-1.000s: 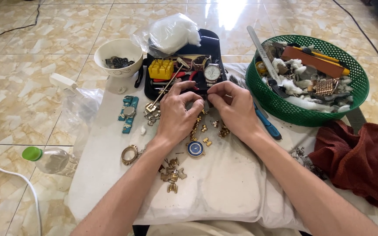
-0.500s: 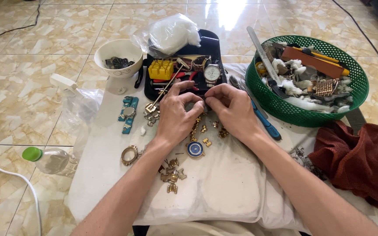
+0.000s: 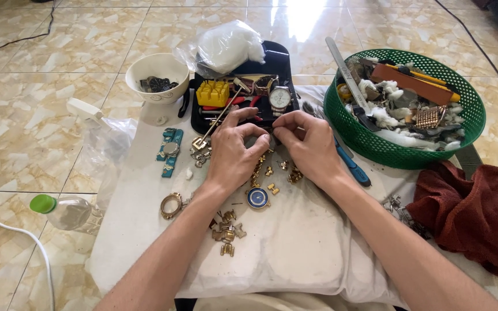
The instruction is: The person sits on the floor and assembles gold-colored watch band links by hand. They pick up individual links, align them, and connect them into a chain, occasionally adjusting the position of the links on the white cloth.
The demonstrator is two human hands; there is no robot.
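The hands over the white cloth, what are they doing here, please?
The left hand and right hand meet fingertip to fingertip over a white cloth, pinching something small and hidden. Gold bracelet links, a blue watch dial and a gold watch case lie around them. A green basket stands to the right.

Two bare forearms enter from the bottom of the frame and meet near its centre, with no sleeve showing on either arm up to the lower edge. The left hand (image 3: 231,152) and the right hand (image 3: 309,147) are ungloved, and no ring, watch, bracelet or bandage shows on the fingers or wrists in view. The fingernails are short and unpainted. Nothing else of the person's clothing or body appears in the frame.
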